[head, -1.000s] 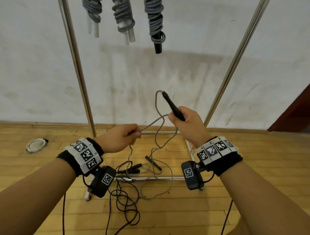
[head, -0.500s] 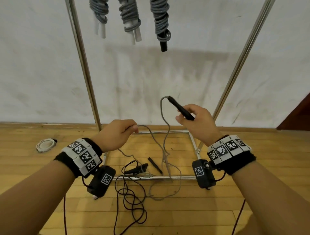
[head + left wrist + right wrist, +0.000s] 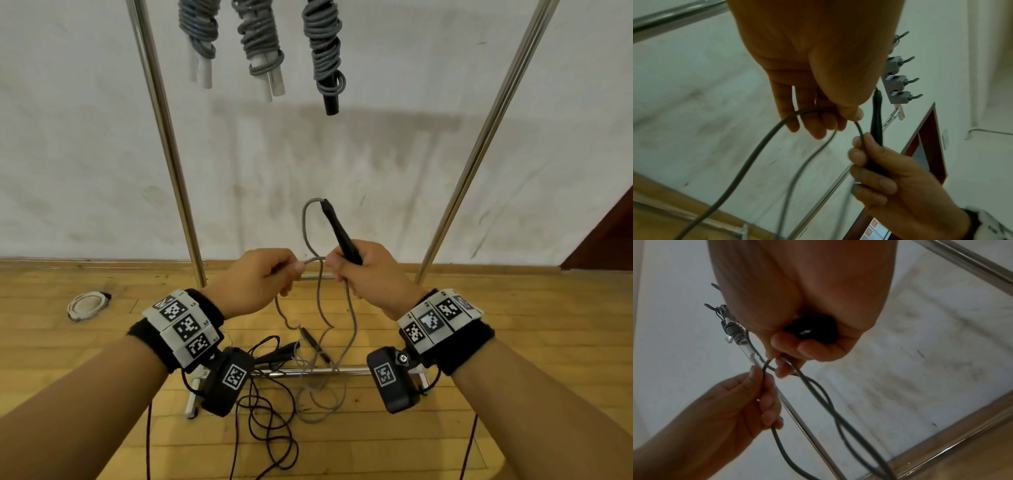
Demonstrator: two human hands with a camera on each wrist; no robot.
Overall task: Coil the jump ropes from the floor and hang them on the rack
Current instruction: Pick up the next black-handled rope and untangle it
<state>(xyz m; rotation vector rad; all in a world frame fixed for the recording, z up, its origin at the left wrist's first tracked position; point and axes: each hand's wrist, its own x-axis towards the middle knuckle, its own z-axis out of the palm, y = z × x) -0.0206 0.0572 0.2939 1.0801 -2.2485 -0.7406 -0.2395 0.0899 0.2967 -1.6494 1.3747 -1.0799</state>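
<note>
My right hand [image 3: 356, 270] grips the black handle [image 3: 339, 229] of a grey jump rope [image 3: 306, 226], the handle pointing up and left. Its cord loops over from the handle tip and hangs to the floor. My left hand [image 3: 263, 277] pinches the grey cord [image 3: 764, 142] between thumb and fingers, close beside the right hand [image 3: 879, 175]. In the right wrist view the handle's butt end [image 3: 812, 332] shows in my palm, with strands of cord [image 3: 818, 389] running under my fingers. The rope's other black handle [image 3: 313, 342] lies on the floor. Three coiled ropes [image 3: 260, 41] hang from the rack above.
The rack's steel posts [image 3: 164, 137] stand left and right, with a base bar [image 3: 308, 371] on the wooden floor. A dark thin rope [image 3: 270, 421] lies tangled on the floor by the bar. A white coiled rope [image 3: 87, 305] sits far left. The wall is close behind.
My left hand has moved right and up along the grey cord until it is next to the right hand. The right hand has tilted the handle more upright.
</note>
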